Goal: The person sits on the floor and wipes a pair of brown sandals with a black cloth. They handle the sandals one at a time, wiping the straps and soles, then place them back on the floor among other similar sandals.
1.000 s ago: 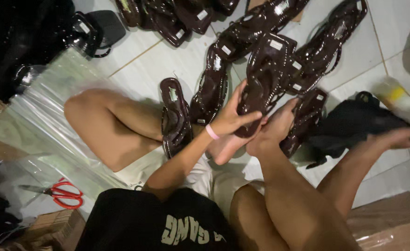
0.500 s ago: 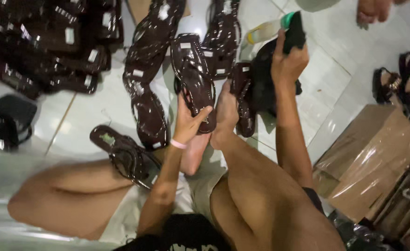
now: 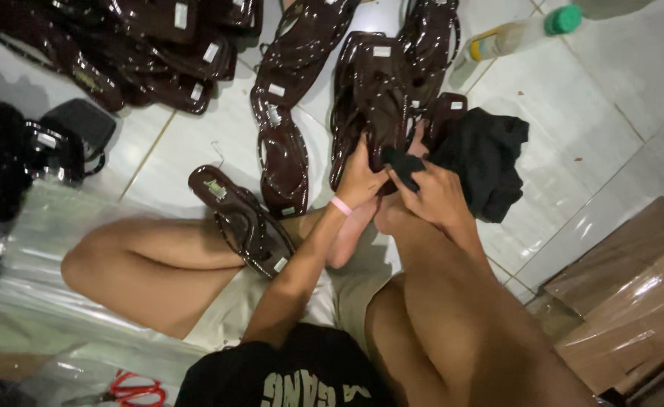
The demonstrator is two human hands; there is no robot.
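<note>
Sitting on a white tiled floor (image 3: 611,136), a person works over a spread of glossy dark brown sandals. Clear plastic sheeting (image 3: 38,256) covers the floor at the lower left, under the bent left leg. Brown cardboard boxes wrapped in shiny film (image 3: 633,294) fill the lower right corner. A heap of the same brown sandals (image 3: 143,53) lies across the top left, several bearing small white rectangular labels on the footbed. A black cloth (image 3: 483,158) is bunched on the tiles just right of the hands.

The held sandal (image 3: 370,98) lies with its long axis running up and down the view, its far end pointing away from the person and its near end at the hands; a small white rectangular label sits near its far end. Two more sandals lie beside it, one on the left (image 3: 283,105) with white labels at mid-length and one on the right (image 3: 426,45). Another single sandal (image 3: 241,222) rests slantwise against the left knee, a pale label at its near end.

A pale plastic bottle with a green cap (image 3: 517,34) lies tilted at the top right. Red-handled scissors (image 3: 132,390) lie at the bottom edge.

The left hand (image 3: 361,177), with a pink band (image 3: 341,205) on its wrist, is closed around the sandal's near end. The right hand (image 3: 431,197) pinches a fold of the black cloth against that sandal, fingers curled narrow.
</note>
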